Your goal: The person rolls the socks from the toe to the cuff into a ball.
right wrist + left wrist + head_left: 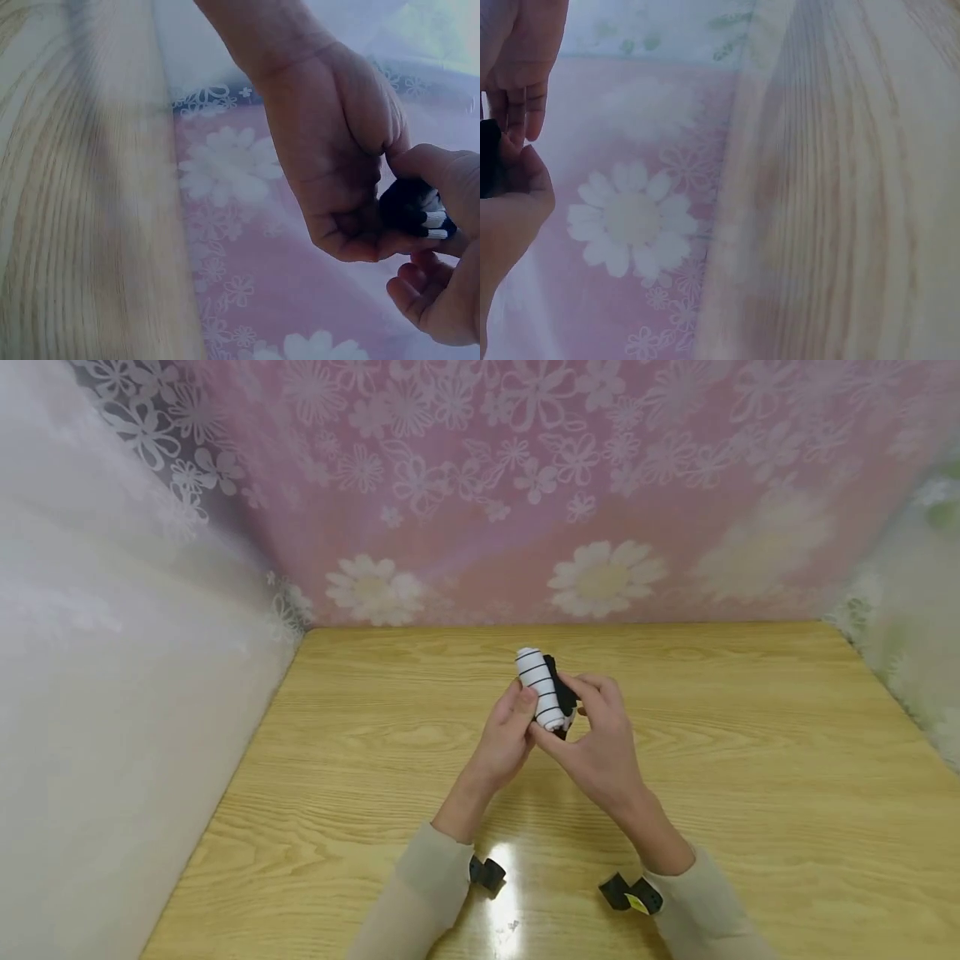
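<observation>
While the left hand (504, 745) grips the striped roll (537, 683) and the right hand (606, 752) pinches the black bundle (564, 695), slackened pressure could loosen either.

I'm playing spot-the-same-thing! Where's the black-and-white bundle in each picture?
Head: black-and-white bundle just right of and below the middle, held by the left hand and right hand.
Left wrist: only a dark bit of the bundle shows, at the left edge, about halfway up.
Right wrist: bundle on the right side, slightly below halfway.
Shared landmark: the pink backdrop with white daisies.
</observation>
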`<state>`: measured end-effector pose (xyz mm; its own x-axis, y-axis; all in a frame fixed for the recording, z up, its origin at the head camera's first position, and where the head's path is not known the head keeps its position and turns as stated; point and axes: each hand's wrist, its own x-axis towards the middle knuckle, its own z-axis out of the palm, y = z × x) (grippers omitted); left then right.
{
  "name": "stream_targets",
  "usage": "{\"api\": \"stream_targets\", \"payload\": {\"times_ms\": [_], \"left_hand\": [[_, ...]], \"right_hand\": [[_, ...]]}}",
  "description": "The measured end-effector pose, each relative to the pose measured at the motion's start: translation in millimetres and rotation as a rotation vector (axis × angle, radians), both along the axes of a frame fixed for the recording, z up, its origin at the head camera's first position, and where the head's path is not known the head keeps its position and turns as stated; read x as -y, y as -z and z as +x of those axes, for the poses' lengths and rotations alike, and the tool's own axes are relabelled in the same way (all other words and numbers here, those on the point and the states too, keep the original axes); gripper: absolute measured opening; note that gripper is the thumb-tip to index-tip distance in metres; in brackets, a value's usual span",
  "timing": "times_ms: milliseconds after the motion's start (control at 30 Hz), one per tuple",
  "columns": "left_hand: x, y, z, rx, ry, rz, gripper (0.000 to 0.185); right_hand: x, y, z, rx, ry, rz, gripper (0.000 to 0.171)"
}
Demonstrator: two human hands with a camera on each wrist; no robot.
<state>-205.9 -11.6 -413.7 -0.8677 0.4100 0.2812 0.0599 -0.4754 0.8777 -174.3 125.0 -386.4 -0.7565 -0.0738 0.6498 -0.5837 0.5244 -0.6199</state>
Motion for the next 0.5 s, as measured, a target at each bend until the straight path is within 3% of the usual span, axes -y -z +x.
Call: {"api": "stream_targets", "payload": {"times_ms": [100, 200, 367, 500], "left_hand": [[0.3, -2.5, 2.5, -0.045, -0.052, -0.084, 0.070], [-1.3, -6.0, 4.7, -0.046, -0.163, -0.154, 0.051], [-5.0, -16.6, 12.4, 0.056, -0.375, -0.131, 0.030], [-6.1, -25.8, 20.1, 0.084, -0.432, -0.120, 0.027]], "right_hand": [[-0.5, 2.2, -0.4, -0.047, -0.022, -0.057, 0.062], [-1.5, 3.2, -2.1, -0.094, -0.035, -0.091, 0.058], [-2.4, 7.4, -6.1, -0.182, -0.015, -0.050, 0.053], [-2.7, 14.2, -9.5, -0.258, -0.012, 0.008, 0.055]]}}
